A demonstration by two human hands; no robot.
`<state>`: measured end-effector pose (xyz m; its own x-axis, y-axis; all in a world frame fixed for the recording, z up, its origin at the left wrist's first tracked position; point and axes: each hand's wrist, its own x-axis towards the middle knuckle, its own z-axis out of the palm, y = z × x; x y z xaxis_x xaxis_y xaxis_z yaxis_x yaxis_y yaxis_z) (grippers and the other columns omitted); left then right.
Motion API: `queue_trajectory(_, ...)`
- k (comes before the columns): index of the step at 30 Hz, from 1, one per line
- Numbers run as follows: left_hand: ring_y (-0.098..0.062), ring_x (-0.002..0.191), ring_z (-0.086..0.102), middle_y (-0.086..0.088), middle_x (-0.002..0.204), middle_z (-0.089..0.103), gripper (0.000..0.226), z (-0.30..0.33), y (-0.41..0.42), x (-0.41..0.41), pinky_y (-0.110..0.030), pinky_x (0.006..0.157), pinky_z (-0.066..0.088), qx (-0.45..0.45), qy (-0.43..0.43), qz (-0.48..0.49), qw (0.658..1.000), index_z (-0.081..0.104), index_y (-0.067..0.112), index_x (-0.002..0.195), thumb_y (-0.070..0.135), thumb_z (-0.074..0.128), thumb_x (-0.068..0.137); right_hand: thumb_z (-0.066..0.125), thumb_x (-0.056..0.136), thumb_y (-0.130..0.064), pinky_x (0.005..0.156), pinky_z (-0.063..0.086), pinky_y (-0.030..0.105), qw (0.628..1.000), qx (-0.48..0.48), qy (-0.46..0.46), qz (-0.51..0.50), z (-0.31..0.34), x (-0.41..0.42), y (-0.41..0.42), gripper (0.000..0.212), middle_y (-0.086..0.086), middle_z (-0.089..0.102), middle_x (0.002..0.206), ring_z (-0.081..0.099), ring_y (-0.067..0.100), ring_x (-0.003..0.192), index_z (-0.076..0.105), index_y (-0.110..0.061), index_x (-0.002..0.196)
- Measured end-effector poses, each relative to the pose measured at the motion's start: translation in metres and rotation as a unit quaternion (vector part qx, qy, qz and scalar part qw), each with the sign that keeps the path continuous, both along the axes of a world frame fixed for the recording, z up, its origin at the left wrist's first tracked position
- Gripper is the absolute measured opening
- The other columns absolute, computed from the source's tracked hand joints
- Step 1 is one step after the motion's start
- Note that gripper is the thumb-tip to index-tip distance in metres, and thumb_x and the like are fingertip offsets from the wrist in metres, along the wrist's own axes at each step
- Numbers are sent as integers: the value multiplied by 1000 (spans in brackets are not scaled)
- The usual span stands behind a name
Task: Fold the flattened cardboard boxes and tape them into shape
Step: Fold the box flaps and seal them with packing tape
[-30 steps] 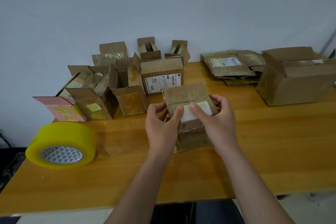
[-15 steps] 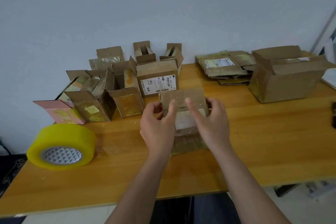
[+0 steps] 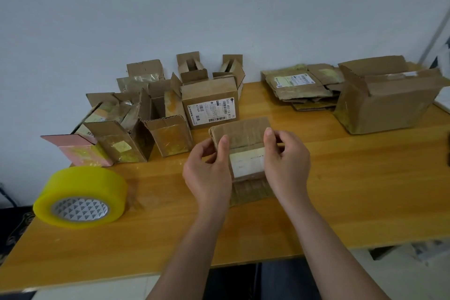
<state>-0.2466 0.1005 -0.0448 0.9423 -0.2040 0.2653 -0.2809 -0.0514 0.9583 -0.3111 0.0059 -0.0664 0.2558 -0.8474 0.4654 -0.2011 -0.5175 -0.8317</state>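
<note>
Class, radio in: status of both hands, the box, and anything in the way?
Left hand and right hand both grip the box at its sides. Box on table, flaps folded down, untaped. Tape roll lies left, untouched. Nothing in the way.

Box label (image 3: 210, 111) reading "502-602-12-812", "A21009" (other print too small)

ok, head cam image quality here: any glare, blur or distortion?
Head view: soft, even light with faint shadows; mild sheen on the wooden table and on the yellow tape roll; wide-angle bending toward the edges; the large open box at right is slightly smeared; the hands' box stays sharp.
</note>
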Motion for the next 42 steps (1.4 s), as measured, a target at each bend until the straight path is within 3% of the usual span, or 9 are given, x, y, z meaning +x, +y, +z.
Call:
queue_trajectory(3, 12, 86, 63, 14, 95, 68, 34, 5, 0, 0, -16, 73, 57, -53, 18, -14, 998, 66, 22, 118, 30, 72, 86, 45, 98, -50, 82, 53, 51, 1000, -12, -17, 1, 1, 1, 3, 37, -14, 56, 90, 55, 1, 79, 69, -24, 111)
queue_trajectory(5, 4, 88, 66, 14, 92, 70, 16, 4, -2, 3, -24, 74, 59, -60, -1, -22, 998, 68, 32, 103, 28, 71, 87, 50, 99, -46, 72, 52, 29, 999, -26, -39, 14, 2, 1, 2, 40, -9, 58, 95, 56, 0, 81, 68, -17, 121)
queue_trajectory(14, -21, 96, 70, -2, 95, 74, 32, -1, -2, 20, -49, 82, 58, -83, 109, -76, 988, 77, 11, 98, 38, 68, 82, 58, 98, -26, 52, 32, 22, 996, 26, -59, 59, 6, 4, -8, 43, -9, 43, 53, 43, 11, 54, 50, -34, 57)
queue_trajectory(17, -24, 94, 72, -8, 93, 76, 16, 6, 1, 24, -42, 80, 60, -109, 174, -107, 973, 76, 8, 96, 19, 70, 87, 64, 94, -20, 61, 45, 21, 986, 98, -103, 84, 11, -1, -8, 22, -8, 60, 66, 57, 8, 66, 72, -16, 75)
queue_trajectory(22, -17, 98, 71, -5, 97, 76, 18, 23, 3, 30, -26, 74, 58, -163, 167, -201, 951, 75, 12, 97, 9, 70, 79, 65, 92, -8, 68, 46, 4, 976, 118, -145, 111, 29, -15, -11, 12, -18, 61, 94, 60, -16, 84, 62, -18, 97)
queue_trajectory(27, -5, 107, 65, 6, 110, 72, 30, 7, 1, 43, -30, 92, 55, -4, 85, -213, 973, 71, 15, 99, -10, 58, 88, 57, 91, 4, 76, 54, 21, 972, 183, -66, 130, 13, -28, -28, 39, -10, 65, 98, 63, 1, 93, 58, -24, 118)
queue_trajectory(30, -11, 110, 62, 4, 118, 66, 36, -11, 5, 49, -35, 97, 52, 43, 133, -225, 964, 61, 20, 123, 0, 50, 95, 51, 95, -4, 70, 51, 18, 954, 255, 2, 158, -2, -34, -35, 47, -8, 66, 106, 63, 13, 94, 52, -30, 135)
queue_trajectory(33, -13, 111, 58, 3, 122, 61, 34, -14, 2, 47, -29, 91, 51, 52, 166, -241, 955, 55, 22, 134, 20, 50, 101, 51, 98, -20, 89, 49, 26, 949, 261, -12, 177, -3, -32, -37, 40, -5, 62, 119, 59, 9, 107, 53, -33, 136)
queue_trajectory(42, -18, 117, 53, 2, 129, 50, 16, -8, -21, 47, -37, 104, 42, 171, 73, -274, 943, 73, 26, 92, 38, 62, 93, 52, 97, -47, 105, 39, 35, 973, 190, 98, 82, 4, -22, -62, 56, 0, 40, 135, 41, 16, 122, 37, -33, 149)
